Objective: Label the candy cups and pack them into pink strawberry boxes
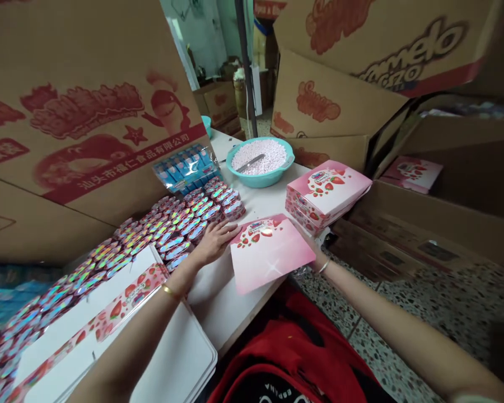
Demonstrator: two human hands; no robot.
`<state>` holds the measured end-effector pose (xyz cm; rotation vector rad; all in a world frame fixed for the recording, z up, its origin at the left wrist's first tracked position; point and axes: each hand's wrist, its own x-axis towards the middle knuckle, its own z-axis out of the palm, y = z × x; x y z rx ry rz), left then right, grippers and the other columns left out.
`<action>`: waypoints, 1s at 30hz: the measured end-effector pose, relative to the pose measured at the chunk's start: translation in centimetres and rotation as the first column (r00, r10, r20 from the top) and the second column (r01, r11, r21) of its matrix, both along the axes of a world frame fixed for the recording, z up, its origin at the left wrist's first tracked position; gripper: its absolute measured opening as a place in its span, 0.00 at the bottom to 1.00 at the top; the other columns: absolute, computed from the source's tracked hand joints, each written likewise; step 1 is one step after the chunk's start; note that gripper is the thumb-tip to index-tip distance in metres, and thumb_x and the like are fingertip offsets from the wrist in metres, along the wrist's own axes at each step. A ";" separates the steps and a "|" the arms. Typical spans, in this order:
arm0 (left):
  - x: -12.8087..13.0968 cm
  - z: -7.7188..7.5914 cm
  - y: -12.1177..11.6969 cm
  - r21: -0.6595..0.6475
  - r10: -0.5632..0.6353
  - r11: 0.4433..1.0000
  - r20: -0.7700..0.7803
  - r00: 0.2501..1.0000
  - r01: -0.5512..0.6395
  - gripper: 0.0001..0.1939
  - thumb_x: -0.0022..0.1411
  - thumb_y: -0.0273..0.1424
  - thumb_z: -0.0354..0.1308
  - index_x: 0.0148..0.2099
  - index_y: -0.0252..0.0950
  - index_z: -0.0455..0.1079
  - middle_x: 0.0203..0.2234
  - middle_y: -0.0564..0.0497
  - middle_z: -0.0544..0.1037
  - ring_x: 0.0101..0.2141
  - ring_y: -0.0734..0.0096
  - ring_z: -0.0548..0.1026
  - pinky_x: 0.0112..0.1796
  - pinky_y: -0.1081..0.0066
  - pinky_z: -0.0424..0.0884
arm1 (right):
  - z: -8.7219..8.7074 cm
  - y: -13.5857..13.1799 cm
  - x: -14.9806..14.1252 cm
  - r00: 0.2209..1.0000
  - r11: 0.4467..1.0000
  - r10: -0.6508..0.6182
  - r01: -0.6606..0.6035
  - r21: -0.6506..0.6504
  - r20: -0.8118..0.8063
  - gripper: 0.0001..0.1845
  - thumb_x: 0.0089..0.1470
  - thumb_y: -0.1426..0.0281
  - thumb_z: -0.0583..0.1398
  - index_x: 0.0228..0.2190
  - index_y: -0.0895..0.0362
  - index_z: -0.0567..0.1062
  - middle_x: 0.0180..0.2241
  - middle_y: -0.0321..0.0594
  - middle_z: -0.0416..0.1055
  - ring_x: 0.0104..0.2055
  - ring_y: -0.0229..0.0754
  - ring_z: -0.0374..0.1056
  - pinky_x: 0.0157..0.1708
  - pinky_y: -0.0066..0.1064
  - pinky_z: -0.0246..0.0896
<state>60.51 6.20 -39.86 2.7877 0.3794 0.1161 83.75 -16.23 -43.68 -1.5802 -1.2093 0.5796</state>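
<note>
A flat pink carton (269,251) printed with strawberries lies tilted at the white table's edge. My right hand (315,254) is mostly hidden behind it and grips its right edge. My left hand (215,239) rests flat on the table, fingers spread, touching the carton's left edge and the nearest shiny candy packs (180,224). These small holographic packs lie in long rows running toward the lower left. A stack of assembled pink strawberry boxes (325,195) sits just beyond the carton.
A teal bowl (261,162) of pink-white candies with a scoop stands at the back. Blue packets (185,167) lean on a big cardboard box (67,112). More cartons (403,56) crowd the right. White flattened sheets (168,364) lie at front left.
</note>
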 end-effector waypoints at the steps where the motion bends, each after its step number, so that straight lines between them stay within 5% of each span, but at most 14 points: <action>1: 0.2 0.5 0.1 0.036 -0.035 0.999 -0.028 0.999 0.036 0.25 0.65 0.26 0.44 0.61 0.47 0.68 0.60 0.47 0.70 0.67 0.51 0.55 0.63 0.41 0.45 | 0.4 0.1 0.8 0.999 0.999 -0.038 0.038 0.004 0.022 0.33 0.67 0.56 0.35 0.65 0.57 0.55 0.54 0.52 0.72 0.53 0.50 0.73 0.49 0.47 0.73; 4: 1.4 1.3 -0.2 0.060 -0.098 0.993 -0.035 0.995 0.100 0.26 0.62 0.23 0.45 0.58 0.44 0.72 0.59 0.47 0.71 0.67 0.52 0.53 0.65 0.43 0.43 | 1.9 -0.4 2.6 0.980 0.999 0.024 -0.016 -0.039 0.197 0.36 0.65 0.48 0.42 0.67 0.52 0.51 0.64 0.48 0.60 0.66 0.49 0.58 0.60 0.49 0.60; 7: 2.1 0.9 -2.0 -0.040 -0.069 0.997 0.020 0.997 0.069 0.22 0.65 0.30 0.48 0.59 0.39 0.70 0.60 0.42 0.69 0.65 0.54 0.60 0.64 0.51 0.54 | 2.3 -1.2 2.2 0.784 0.947 0.316 -0.233 -0.219 0.534 0.52 0.48 0.39 0.59 0.67 0.50 0.54 0.69 0.47 0.48 0.72 0.56 0.39 0.67 0.56 0.41; 10: 1.9 -0.3 -5.3 -0.108 0.046 0.994 0.115 0.992 -0.033 0.30 0.64 0.46 0.53 0.63 0.36 0.66 0.63 0.36 0.63 0.65 0.46 0.58 0.64 0.47 0.53 | 1.3 -1.6 0.3 0.619 0.940 0.341 -0.207 -0.272 0.707 0.55 0.45 0.43 0.65 0.67 0.51 0.54 0.69 0.50 0.49 0.71 0.58 0.41 0.67 0.60 0.38; 14: 2.0 -2.1 -10.3 -0.043 0.069 0.997 0.144 0.987 -0.064 0.51 0.48 0.58 0.64 0.67 0.35 0.59 0.68 0.31 0.53 0.68 0.31 0.42 0.63 0.36 0.40 | 0.2 -1.4 -0.9 0.577 0.973 0.229 -0.153 -0.172 0.784 0.48 0.49 0.53 0.68 0.66 0.52 0.56 0.68 0.51 0.53 0.70 0.56 0.46 0.66 0.58 0.43; 18: 2.9 -2.2 -12.1 -0.038 0.179 0.984 0.142 0.973 -0.175 0.44 0.53 0.52 0.64 0.65 0.35 0.62 0.67 0.31 0.54 0.67 0.34 0.47 0.63 0.40 0.47 | -0.3 -2.1 -0.2 0.682 0.975 0.210 -0.194 -0.104 0.701 0.54 0.51 0.53 0.66 0.69 0.55 0.45 0.69 0.53 0.47 0.72 0.54 0.42 0.68 0.56 0.39; 23: 2.7 1.2 -10.5 -0.030 0.170 0.985 0.120 0.978 -0.168 0.41 0.53 0.55 0.62 0.64 0.41 0.63 0.64 0.37 0.62 0.64 0.40 0.60 0.63 0.44 0.54 | -1.6 -5.2 0.0 0.944 0.998 -0.012 -0.011 0.065 0.331 0.54 0.56 0.65 0.60 0.69 0.56 0.31 0.71 0.52 0.37 0.73 0.48 0.37 0.68 0.49 0.42; 26: 2.4 2.9 -9.9 0.033 0.198 0.979 0.099 0.975 -0.203 0.41 0.52 0.55 0.63 0.63 0.40 0.65 0.62 0.39 0.66 0.64 0.40 0.60 0.63 0.43 0.52 | -2.4 -6.0 -1.1 0.974 0.996 -0.063 0.048 0.073 0.218 0.51 0.55 0.69 0.58 0.69 0.55 0.35 0.70 0.51 0.45 0.71 0.49 0.46 0.67 0.48 0.47; 30: 2.2 2.9 -10.2 0.072 0.229 0.969 0.103 0.968 -0.237 0.40 0.54 0.53 0.63 0.64 0.39 0.64 0.62 0.40 0.67 0.65 0.43 0.57 0.64 0.45 0.53 | -2.4 -5.4 -2.4 0.974 0.991 -0.113 0.097 0.090 0.196 0.52 0.52 0.74 0.55 0.69 0.56 0.31 0.67 0.49 0.55 0.66 0.47 0.58 0.64 0.44 0.56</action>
